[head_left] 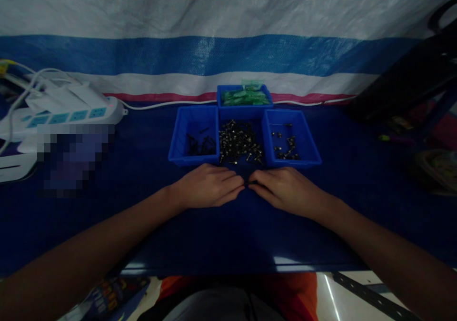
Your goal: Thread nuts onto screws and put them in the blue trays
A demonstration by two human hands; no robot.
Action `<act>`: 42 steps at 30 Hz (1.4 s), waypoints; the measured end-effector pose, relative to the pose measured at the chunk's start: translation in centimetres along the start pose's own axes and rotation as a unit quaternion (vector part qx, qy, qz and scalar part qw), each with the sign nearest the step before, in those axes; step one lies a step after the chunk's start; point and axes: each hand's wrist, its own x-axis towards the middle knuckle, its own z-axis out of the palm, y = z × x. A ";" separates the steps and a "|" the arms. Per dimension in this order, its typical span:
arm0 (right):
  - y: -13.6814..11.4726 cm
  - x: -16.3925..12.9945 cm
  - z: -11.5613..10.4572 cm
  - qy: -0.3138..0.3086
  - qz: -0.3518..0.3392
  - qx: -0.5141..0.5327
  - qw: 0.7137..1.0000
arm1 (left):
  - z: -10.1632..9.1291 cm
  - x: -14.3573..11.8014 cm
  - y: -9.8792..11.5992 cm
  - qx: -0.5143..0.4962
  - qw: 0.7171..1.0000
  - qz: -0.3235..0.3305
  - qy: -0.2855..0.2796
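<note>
The person is sitting close to the desk (pixel 150 135), which is covered in dark blue, with both forearms lying across it and meeting in the middle. The left hand (pixel 209 186) is resting palm down, its fingers curled inward and pointing right; the right hand (pixel 285 190) is mirroring it, fingers pointing left. The fingertips of both hands are coming together and pinching a tiny dark part (pixel 247 183) between them, too small and dim for me to make out what it is.

Just beyond the hands, a pile of small dark metal pieces (pixel 238 142) is lying in a middle blue tray, near the fingertips. A left blue tray (pixel 194 118) is sitting beside it, holding a few black pieces, and a right blue tray (pixel 303 135) is holding a scatter of similar small parts. Behind these, touching the striped tarp (pixel 228 54) at the back, a fourth blue tray (pixel 244 90) is holding pale green items.

Well off to the left, a white power strip (pixel 67 116) with plugs and white cables is lying on the desk. A dark object is standing at the far right, too shadowed to identify.
</note>
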 end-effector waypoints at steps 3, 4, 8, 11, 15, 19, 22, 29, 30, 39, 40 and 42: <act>0.0 0.0 -0.1 0.004 0.003 -0.007 1.000 | 0.1 -0.1 -0.1 0.006 1.000 -0.018 0.001; 0.0 0.0 -0.1 0.005 0.005 -0.007 1.000 | 0.1 -0.1 -0.1 0.009 1.000 -0.023 0.000; 0.1 -0.1 -0.1 0.003 0.016 0.010 1.000 | 0.3 -0.3 -0.2 0.012 0.999 -0.030 -0.004; 0.1 -0.1 -0.1 0.000 0.008 0.013 1.000 | 0.4 -0.3 -0.2 0.006 0.999 -0.035 -0.009; -0.1 0.0 -0.2 0.002 0.005 -0.002 1.000 | 0.3 -0.2 -0.1 -0.016 0.998 -0.050 -0.017; -0.1 0.0 -0.2 0.006 0.000 0.003 1.000 | 0.2 -0.1 -0.1 -0.024 0.998 -0.048 -0.017; -0.1 0.0 -0.2 0.006 -0.003 0.012 1.000 | 0.2 -0.2 -0.1 -0.024 0.999 -0.034 -0.010; -0.2 -0.1 -0.4 -0.003 0.008 0.024 1.000 | 0.3 -0.1 -0.2 -0.006 0.999 -0.025 -0.018; -0.2 -0.1 -0.4 -0.002 0.013 0.029 0.999 | 0.3 -0.1 -0.2 -0.005 1.000 -0.025 -0.018; -0.1 0.0 -0.2 0.005 0.014 0.015 1.000 | 0.2 0.0 -0.1 0.006 0.999 -0.034 -0.016; -0.1 0.0 -0.2 0.005 0.011 0.010 1.000 | 0.1 0.0 -0.1 0.003 0.999 -0.035 -0.016; -0.1 0.0 -0.2 0.008 0.004 0.000 1.000 | 0.0 0.1 -0.1 -0.003 0.999 -0.042 -0.019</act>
